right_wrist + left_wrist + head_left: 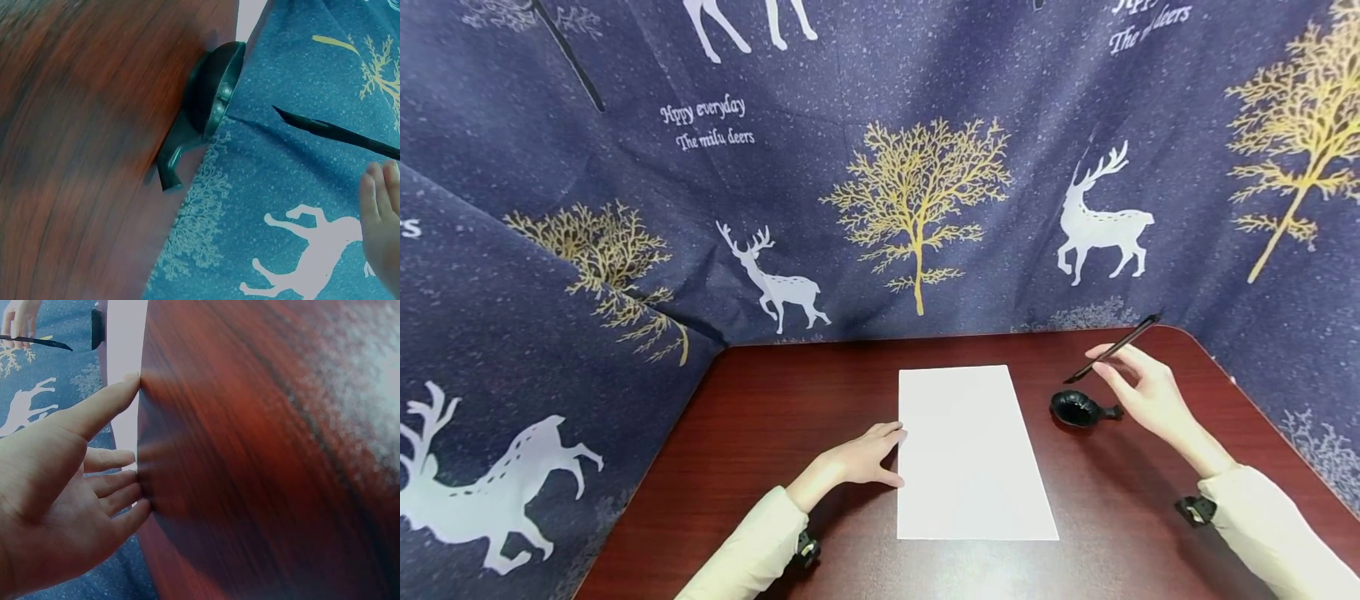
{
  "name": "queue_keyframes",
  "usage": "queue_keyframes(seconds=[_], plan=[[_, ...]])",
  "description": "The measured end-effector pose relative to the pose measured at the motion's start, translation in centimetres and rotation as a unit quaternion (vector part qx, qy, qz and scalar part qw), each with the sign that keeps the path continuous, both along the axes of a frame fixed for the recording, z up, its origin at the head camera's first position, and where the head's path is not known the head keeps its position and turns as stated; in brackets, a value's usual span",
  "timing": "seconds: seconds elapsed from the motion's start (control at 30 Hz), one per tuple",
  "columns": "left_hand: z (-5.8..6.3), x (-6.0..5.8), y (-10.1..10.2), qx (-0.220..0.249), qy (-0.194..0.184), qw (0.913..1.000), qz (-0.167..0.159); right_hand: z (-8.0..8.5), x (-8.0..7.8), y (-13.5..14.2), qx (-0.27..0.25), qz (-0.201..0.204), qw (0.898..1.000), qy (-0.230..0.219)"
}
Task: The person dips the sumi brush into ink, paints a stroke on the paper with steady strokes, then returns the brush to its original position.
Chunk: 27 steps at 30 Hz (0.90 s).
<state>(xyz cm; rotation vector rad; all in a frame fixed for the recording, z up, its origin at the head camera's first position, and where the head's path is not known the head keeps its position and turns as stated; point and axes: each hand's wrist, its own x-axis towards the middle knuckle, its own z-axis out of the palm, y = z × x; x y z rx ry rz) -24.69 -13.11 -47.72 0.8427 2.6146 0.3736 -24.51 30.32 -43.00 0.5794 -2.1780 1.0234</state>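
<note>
A sheet of white paper [972, 458] lies on the table. Along its left edge rests my left hand [867, 457], fingers spread, with the thumb and fingertips touching the paper's border in the left wrist view. My right hand [1142, 392] pinches a dark writing brush [1112, 348] over the right side of the table, the brush tilted with its pointed tip down and to the left. Just below that tip sits a black ink dish [1075, 408] with a short handle; in the right wrist view the brush tip [278, 111] is apart from the dish [215, 94].
The reddish-brown wooden table [790, 400] has a rounded far right corner. Behind and beside it hangs a dark blue cloth [865, 83] printed with white deer and yellow trees. Each wrist wears a small black device, such as the one on the right wrist [1197, 510].
</note>
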Motion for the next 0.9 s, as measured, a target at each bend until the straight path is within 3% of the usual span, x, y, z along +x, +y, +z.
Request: queue_keyframes(seconds=[0.13,0.53,0.9], plan=[[0.0,0.1,0.0,0.001,-0.003,1.0000,-0.001,-0.1,-0.1,-0.1,-0.035,0.005,0.999,-0.033],[0.3,0.1,0.1,0.006,-0.005,1.0000,-0.003,2.0,0.6,-1.8,-0.095,0.038,0.994,-0.041],[0.3,0.1,0.1,0.004,-0.011,0.9999,0.002,2.0,0.4,-1.8,-0.124,0.045,0.991,-0.037]])
